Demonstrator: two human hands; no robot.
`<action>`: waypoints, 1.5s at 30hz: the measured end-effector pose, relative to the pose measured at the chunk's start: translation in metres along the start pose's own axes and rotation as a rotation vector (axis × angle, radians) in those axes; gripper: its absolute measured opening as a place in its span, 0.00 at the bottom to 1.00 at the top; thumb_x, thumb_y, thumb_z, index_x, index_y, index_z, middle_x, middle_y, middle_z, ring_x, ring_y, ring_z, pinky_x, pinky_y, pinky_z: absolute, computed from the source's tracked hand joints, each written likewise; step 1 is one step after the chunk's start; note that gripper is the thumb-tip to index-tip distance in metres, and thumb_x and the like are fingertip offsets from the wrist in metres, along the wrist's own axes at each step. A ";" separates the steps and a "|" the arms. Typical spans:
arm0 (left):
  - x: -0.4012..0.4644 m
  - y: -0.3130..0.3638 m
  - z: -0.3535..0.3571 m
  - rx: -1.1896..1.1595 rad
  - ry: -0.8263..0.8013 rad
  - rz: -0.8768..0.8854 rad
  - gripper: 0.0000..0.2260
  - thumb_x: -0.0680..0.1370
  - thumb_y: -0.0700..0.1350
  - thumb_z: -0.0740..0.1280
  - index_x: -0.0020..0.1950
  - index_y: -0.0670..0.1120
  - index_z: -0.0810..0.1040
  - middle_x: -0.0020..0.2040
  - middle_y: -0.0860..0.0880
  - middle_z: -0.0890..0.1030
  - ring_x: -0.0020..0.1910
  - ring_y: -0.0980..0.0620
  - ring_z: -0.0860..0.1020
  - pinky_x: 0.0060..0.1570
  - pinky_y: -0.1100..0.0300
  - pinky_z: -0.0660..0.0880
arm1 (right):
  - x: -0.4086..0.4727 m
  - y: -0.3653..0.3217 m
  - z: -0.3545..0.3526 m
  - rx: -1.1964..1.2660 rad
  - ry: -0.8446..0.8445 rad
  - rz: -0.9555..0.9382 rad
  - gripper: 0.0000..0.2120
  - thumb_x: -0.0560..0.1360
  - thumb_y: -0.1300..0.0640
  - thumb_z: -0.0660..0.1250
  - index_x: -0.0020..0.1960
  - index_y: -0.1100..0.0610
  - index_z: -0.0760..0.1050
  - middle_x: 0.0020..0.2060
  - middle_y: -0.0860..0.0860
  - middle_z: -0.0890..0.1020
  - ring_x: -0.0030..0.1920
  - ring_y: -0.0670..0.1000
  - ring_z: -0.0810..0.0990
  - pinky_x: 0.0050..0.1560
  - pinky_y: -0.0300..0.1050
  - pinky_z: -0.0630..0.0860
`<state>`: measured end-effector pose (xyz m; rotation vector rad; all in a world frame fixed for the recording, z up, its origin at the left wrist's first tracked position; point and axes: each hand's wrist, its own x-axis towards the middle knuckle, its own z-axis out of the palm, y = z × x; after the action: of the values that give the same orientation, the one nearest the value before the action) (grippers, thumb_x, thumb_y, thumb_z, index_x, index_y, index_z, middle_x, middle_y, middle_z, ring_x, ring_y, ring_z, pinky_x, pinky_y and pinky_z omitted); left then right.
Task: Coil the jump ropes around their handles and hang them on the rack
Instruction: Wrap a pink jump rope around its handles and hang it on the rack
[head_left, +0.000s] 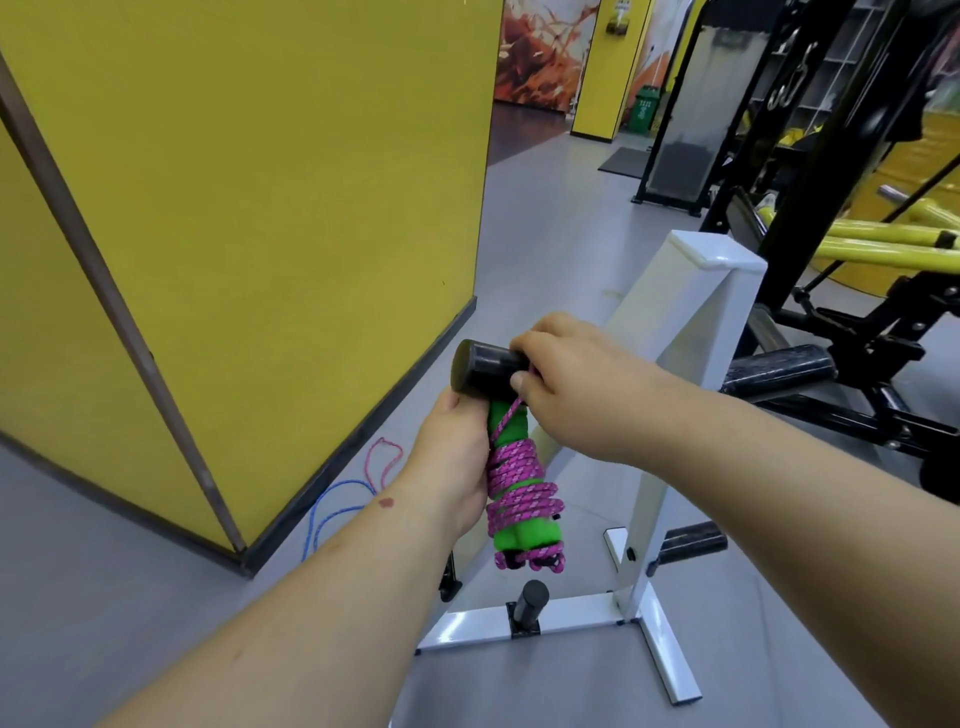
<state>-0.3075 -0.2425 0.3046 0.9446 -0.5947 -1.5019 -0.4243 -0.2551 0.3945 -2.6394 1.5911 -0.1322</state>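
The left hand (457, 457) is wrapped around the pair of bright green foam jump-rope handles (511, 519), its fingers closed on them and holding them upright just below the black cylindrical peg (480, 373) that juts from the upper part of the white metal A-frame rack (691, 291). The pink-and-purple braided rope (519, 493) is already wound in tight turns round the middle of the handles, with small loops hanging off their lower end. One free strand runs up from the coil to the right hand (571, 384), whose fingers are curled at the peg, pinching that strand against it.

The step in hand looks like the hanging. To do it well, the loop should probably be slipped fully over the peg's end and slid back toward the rack's upright before the left hand lets go, with the strand kept taut so the coil does not unwind.

A blue rope (332, 506) and a thin pink rope (384, 460) lie loose on the grey floor (545, 234) along the base of the yellow wall (260, 182), uncoiled. No container shows here; a lower peg (532, 603) at the rack's bottom edge is bare.
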 end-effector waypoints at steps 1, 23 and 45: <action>0.002 -0.001 0.001 0.011 -0.004 -0.003 0.10 0.83 0.41 0.63 0.61 0.43 0.81 0.46 0.42 0.84 0.42 0.45 0.82 0.41 0.50 0.82 | -0.002 0.002 0.000 -0.070 0.008 -0.028 0.13 0.81 0.50 0.60 0.60 0.56 0.74 0.58 0.53 0.73 0.58 0.56 0.72 0.58 0.49 0.70; -0.005 -0.006 0.009 0.154 0.013 0.018 0.10 0.83 0.42 0.64 0.58 0.47 0.84 0.52 0.47 0.88 0.56 0.45 0.84 0.60 0.47 0.79 | -0.035 0.032 0.014 0.011 0.253 0.035 0.10 0.74 0.54 0.66 0.55 0.47 0.77 0.52 0.43 0.77 0.50 0.52 0.79 0.45 0.53 0.80; -0.008 -0.009 0.004 0.356 0.056 0.081 0.11 0.84 0.41 0.62 0.59 0.52 0.82 0.54 0.49 0.87 0.57 0.47 0.83 0.64 0.45 0.77 | -0.035 0.027 0.024 0.045 0.319 0.044 0.11 0.77 0.46 0.64 0.56 0.48 0.74 0.53 0.42 0.75 0.50 0.52 0.79 0.45 0.54 0.80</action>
<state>-0.3167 -0.2336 0.3012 1.2154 -0.8675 -1.3162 -0.4623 -0.2369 0.3669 -2.6501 1.7057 -0.6070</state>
